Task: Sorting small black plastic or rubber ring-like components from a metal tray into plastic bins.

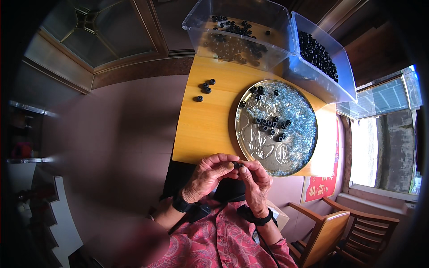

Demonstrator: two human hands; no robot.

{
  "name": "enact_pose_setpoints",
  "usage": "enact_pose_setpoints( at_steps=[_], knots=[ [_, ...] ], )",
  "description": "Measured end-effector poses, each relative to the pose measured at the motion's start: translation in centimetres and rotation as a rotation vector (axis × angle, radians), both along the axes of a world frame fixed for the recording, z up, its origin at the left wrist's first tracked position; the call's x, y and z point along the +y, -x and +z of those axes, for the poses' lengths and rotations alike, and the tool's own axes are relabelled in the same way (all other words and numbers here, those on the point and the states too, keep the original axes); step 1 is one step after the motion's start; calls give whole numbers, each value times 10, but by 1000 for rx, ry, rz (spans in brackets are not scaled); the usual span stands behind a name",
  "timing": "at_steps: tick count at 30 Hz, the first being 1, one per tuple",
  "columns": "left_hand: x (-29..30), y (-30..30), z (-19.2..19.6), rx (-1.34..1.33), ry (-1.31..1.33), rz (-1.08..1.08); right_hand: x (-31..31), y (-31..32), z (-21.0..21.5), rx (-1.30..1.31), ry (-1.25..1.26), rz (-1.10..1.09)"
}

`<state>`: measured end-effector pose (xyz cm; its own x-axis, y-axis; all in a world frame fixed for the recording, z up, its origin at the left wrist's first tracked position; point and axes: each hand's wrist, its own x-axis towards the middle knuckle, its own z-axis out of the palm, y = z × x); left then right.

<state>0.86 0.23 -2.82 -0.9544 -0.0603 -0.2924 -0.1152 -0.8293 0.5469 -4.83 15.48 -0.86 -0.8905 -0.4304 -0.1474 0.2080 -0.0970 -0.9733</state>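
Left hand (203,178) and right hand (258,190): each grip pinched closed at the fingertips on a small black part (237,165) (mostly covered by fingers, can't tell if one piece or two), off the table's near edge. Round metal tray (248,135) just beyond the grip, ahead-right, with tiny bluish beads (297,107) and more black pieces (263,121). Four loose pieces (206,85) on the table (210,134), ahead-left of grip. Two clear bins (319,82) of black pieces farthest ahead.

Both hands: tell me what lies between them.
In the head view, at least one small black piece is held between the left hand and the right hand.
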Motion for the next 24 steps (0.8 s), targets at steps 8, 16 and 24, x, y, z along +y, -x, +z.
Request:
enact_pose_setpoints(
  at_steps=[8,16,24],
  knots=[
    [1,0,2,14,81,13,-3,-1,2,83,-27,-28],
    [0,-1,2,21,188,32,-7,-4,8,107,-22,-13],
    [-7,0,9,75,655,42,-1,5,-1,490,-276,52]
  ],
)
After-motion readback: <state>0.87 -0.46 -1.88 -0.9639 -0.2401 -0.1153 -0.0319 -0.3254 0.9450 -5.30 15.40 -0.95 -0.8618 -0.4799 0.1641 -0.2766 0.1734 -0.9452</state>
